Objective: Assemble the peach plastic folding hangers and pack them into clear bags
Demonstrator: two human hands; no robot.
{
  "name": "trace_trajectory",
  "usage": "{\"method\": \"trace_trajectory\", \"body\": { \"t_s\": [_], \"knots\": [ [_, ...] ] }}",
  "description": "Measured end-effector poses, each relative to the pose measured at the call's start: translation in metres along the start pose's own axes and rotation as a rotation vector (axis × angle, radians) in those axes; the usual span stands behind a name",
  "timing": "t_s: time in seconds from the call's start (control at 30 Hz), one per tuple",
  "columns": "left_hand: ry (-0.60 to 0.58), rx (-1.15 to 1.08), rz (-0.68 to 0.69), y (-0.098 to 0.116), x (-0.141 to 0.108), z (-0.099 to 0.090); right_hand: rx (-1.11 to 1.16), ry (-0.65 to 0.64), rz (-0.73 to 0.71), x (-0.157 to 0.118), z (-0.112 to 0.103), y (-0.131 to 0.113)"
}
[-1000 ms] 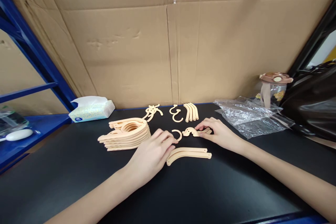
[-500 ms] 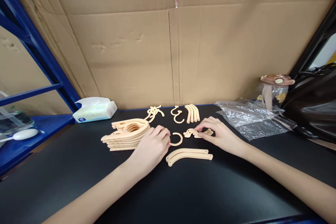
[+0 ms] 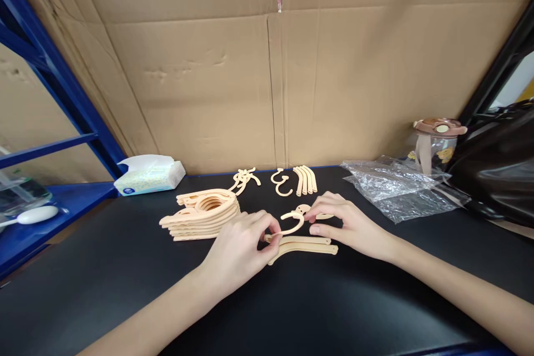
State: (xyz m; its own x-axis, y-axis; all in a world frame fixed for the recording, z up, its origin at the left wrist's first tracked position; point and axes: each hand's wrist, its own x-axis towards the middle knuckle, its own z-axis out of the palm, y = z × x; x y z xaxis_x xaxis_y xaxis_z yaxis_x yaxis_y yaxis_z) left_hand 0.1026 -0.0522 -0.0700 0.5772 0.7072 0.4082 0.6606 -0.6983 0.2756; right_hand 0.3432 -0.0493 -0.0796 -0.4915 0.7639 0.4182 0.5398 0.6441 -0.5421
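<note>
My left hand (image 3: 250, 239) pinches the end of a cream plastic hanger hook (image 3: 299, 225), raised over two curved hanger arms (image 3: 304, 246) lying on the black table. Thumb and fingers parted, my right hand (image 3: 340, 219) is at the hook's curved side; whether a fingertip touches it I cannot tell. Behind that curve lies a small cream piece with holes (image 3: 303, 209), partly hidden by the hook and my right fingers. A stack of cream hanger parts (image 3: 204, 217) stands to the left of my left hand.
Toward the back lie a pile of small hooked pieces (image 3: 245, 178), two loose hooks (image 3: 283, 184) and several curved arms (image 3: 306, 179). A tissue pack (image 3: 150, 176) is at left. Crumpled clear plastic bags (image 3: 396, 186) and a bottle (image 3: 438, 144) stand at right, before a cardboard wall (image 3: 208, 94).
My left hand has picked up the hook from the table and carried it to the right. My right hand has let go of the piece with holes, its fingers now parted.
</note>
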Motion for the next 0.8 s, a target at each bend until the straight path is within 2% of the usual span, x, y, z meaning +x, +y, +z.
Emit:
{"method": "trace_trajectory", "body": {
  "t_s": [0.27,0.5,0.8],
  "knots": [
    [0.008,-0.026,0.131,0.0017,-0.0042,0.0028,0.128,-0.002,0.049,-0.0008,0.0025,-0.0047],
    [0.004,-0.002,0.184,0.0006,-0.0046,0.0044,0.287,0.038,0.237,0.0002,-0.0018,-0.0052],
    [-0.028,-0.017,0.202,0.0001,-0.0049,0.0034,0.344,-0.054,0.199,0.0001,0.0022,-0.0061]
  ]
}}
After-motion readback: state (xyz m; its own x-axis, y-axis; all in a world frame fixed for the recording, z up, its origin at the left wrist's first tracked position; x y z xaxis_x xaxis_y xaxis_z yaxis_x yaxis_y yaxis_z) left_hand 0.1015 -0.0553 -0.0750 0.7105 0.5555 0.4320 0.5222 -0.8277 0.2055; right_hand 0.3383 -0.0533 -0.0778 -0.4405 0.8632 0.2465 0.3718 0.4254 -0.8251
